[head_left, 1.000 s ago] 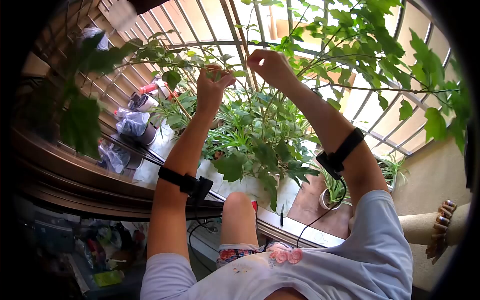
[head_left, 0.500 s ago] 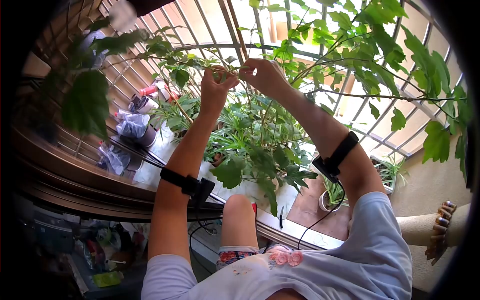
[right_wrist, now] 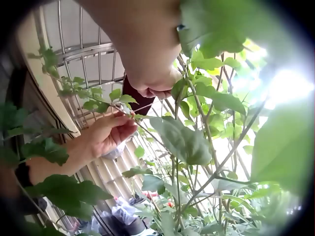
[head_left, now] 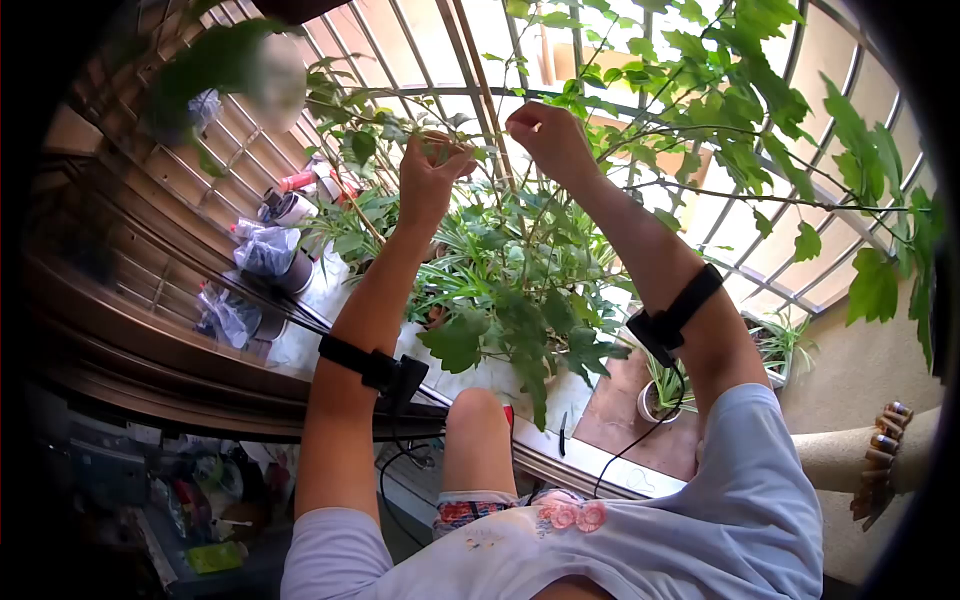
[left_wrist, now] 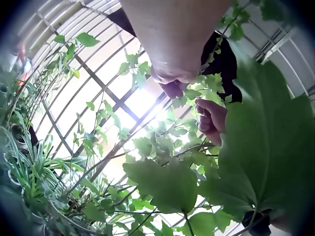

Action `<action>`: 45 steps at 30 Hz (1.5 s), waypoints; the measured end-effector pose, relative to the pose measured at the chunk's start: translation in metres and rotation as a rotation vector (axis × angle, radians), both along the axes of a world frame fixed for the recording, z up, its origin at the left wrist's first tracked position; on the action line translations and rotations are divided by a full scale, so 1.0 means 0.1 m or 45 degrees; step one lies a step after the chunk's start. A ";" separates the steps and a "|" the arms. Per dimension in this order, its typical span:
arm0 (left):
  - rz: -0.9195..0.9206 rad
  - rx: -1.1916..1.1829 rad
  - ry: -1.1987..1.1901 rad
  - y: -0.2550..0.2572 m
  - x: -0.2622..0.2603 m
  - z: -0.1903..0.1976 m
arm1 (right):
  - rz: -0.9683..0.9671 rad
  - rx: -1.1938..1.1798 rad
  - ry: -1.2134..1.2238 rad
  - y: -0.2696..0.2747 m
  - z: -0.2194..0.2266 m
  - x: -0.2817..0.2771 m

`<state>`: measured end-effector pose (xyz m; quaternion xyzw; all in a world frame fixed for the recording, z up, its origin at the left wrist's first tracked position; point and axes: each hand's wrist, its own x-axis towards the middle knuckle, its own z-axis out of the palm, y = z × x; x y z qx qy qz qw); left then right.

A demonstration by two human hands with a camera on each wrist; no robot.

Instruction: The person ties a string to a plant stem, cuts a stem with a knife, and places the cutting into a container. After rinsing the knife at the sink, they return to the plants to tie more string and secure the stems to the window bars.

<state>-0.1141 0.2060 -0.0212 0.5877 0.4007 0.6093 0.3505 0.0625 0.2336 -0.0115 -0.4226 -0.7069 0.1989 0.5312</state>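
Note:
My left hand (head_left: 430,175) is raised among the leaves, thumb and fingers pinching a thin leafy branch (right_wrist: 142,129). Its fingertips meet at the stem in the right wrist view. Up and to the right of it is my right hand (head_left: 550,140), thumb and fingers drawn together. A thin pale strand (right_wrist: 143,106) runs from beside the left fingertips toward the right hand's curled fingers. In the left wrist view, broad leaves (left_wrist: 162,182) partly cover the scene, and both hands show beyond them.
Metal window bars (head_left: 420,50) curve behind the plants. Long leafy branches (head_left: 760,195) reach across the right side. Spider plants (head_left: 470,275) grow below the hands. Bagged pots (head_left: 268,250) stand at left; a small white pot (head_left: 658,400) and a dark slim tool (head_left: 563,435) lie lower right.
My right hand came in close to the left hand half a second ago, and is now apart again, up and to the right. The left hand has stayed nearly in place.

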 end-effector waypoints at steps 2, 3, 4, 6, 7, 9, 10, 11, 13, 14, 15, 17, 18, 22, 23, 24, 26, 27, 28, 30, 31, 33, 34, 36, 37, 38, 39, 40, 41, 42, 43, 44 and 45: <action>-0.037 0.016 -0.019 0.01 -0.03 -0.03 | 0.092 -0.144 -0.039 -0.01 0.01 -0.03; -0.060 0.023 -0.030 0.01 -0.02 -0.04 | 0.133 -0.217 -0.059 -0.03 0.04 -0.02; -0.057 0.017 -0.052 0.01 -0.01 -0.04 | 0.162 -0.354 -0.191 -0.09 0.10 -0.01; -0.051 0.003 -0.092 0.01 0.00 -0.05 | 0.264 -0.163 -0.239 -0.05 -0.07 -0.03; -0.053 -0.003 -0.069 0.01 0.00 -0.05 | 0.293 -0.194 -0.318 -0.09 -0.07 -0.03; -0.056 -0.016 -0.020 0.01 0.00 -0.04 | 0.258 -0.243 -0.280 -0.14 -0.05 -0.03; -0.056 -0.023 0.004 0.01 0.00 -0.04 | 0.221 -0.289 -0.251 -0.16 -0.02 -0.02; -0.065 -0.022 0.003 0.01 0.01 -0.04 | 0.184 -0.335 -0.222 -0.18 0.02 -0.01; -0.083 -0.017 0.004 0.00 0.04 -0.05 | 0.078 -0.225 -0.200 -0.19 0.09 -0.01; -0.068 -0.033 0.044 -0.01 0.05 -0.04 | 0.035 -0.087 -0.199 -0.09 0.03 -0.01; -0.060 -0.022 0.065 -0.02 0.06 -0.03 | -0.010 0.052 -0.198 -0.04 -0.02 -0.01; -0.042 0.000 0.105 -0.04 0.09 -0.02 | -0.038 0.346 -0.097 0.02 -0.14 0.00; -0.034 0.021 0.121 -0.04 0.10 -0.03 | -0.044 0.289 -0.068 -0.02 -0.12 -0.02; -0.093 -0.008 0.062 -0.02 0.09 -0.03 | 0.146 -0.079 -0.071 -0.18 -0.04 -0.08; -0.103 -0.016 0.047 -0.02 0.09 -0.02 | 0.153 -0.083 -0.129 -0.21 -0.03 -0.08; -0.114 -0.024 0.033 -0.02 0.09 -0.02 | 0.153 -0.014 -0.221 -0.23 -0.03 -0.08; -0.138 -0.051 -0.014 -0.04 0.11 -0.01 | 0.119 -0.026 -0.309 -0.29 -0.04 -0.06; -0.148 -0.065 -0.038 -0.04 0.11 -0.01 | 0.104 -0.032 -0.353 -0.31 -0.03 -0.05; -0.129 -0.049 -0.006 -0.03 0.12 -0.01 | 0.113 0.068 -0.340 -0.29 -0.07 -0.06; -0.091 -0.017 0.056 -0.01 0.14 -0.02 | 0.131 0.268 -0.314 -0.27 -0.13 -0.07; -0.080 -0.012 0.044 -0.01 0.13 -0.03 | 0.141 0.200 -0.324 -0.28 -0.12 -0.06; -0.062 -0.001 0.021 0.00 0.14 -0.05 | 0.159 0.062 -0.341 -0.30 -0.11 -0.03; -0.039 0.004 0.050 0.00 0.14 -0.05 | 0.106 0.088 -0.291 -0.29 -0.10 -0.03; 0.009 0.013 0.107 0.00 0.14 -0.05 | 0.004 0.140 -0.193 -0.25 -0.06 -0.03; 0.011 -0.002 0.097 0.00 0.14 -0.05 | 0.032 0.159 -0.169 -0.24 -0.05 -0.04; 0.013 -0.017 0.087 0.00 0.14 -0.04 | 0.059 0.178 -0.143 -0.23 -0.04 -0.05; 0.013 -0.029 0.079 0.00 0.18 -0.03 | 0.084 0.199 -0.117 -0.22 -0.05 -0.04; 0.020 -0.042 0.075 -0.01 0.20 -0.02 | 0.079 0.267 -0.171 -0.21 -0.06 -0.04; 0.028 -0.056 0.071 -0.02 0.21 0.00 | 0.063 0.288 -0.201 -0.20 -0.06 -0.04; 0.037 -0.070 0.066 -0.02 0.22 -0.01 | 0.048 0.308 -0.232 -0.19 -0.07 -0.05; 0.040 -0.046 0.069 -0.01 0.22 -0.01 | 0.034 0.327 -0.263 -0.18 -0.07 -0.06; 0.043 -0.023 0.071 0.00 0.22 -0.01 | 0.025 0.276 -0.277 -0.16 -0.08 -0.06; 0.046 0.001 0.073 0.00 0.22 -0.01 | 0.016 0.225 -0.291 -0.15 -0.07 -0.07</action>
